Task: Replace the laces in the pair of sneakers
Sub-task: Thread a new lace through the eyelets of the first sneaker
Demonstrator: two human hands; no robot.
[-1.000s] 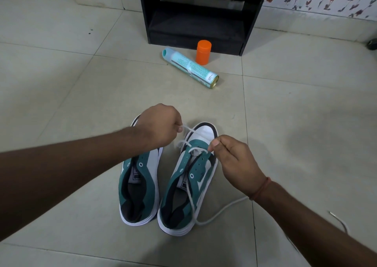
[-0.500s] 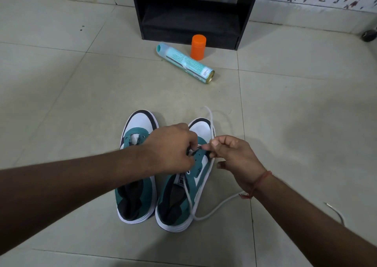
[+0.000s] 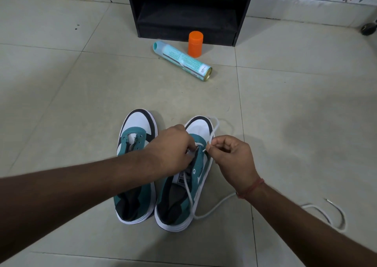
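Sneakers (image 3: 157,170) sit side by side mid-floor (image 3: 81,103) — left hand (image 3: 171,146) gripping the right shoe's eyelet flap, right hand (image 3: 230,154) pinching the white lace (image 3: 212,132) — best fed through snug and untwisted.

— The sneaker (image 3: 184,189) under both hands?
— Matt teal suede-like cloth, smooth white rubbery sole, woven white lace (image 3: 212,209).
— Beyond the hands?
— Glossy printed spray can (image 3: 182,61) with shiny metal base; smooth orange plastic cap (image 3: 195,43); glazed floor tiles (image 3: 81,95).

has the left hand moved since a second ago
Yes. The left hand has come back from the left sneaker's toe toward the person, and now works at the right sneaker's eyelets.
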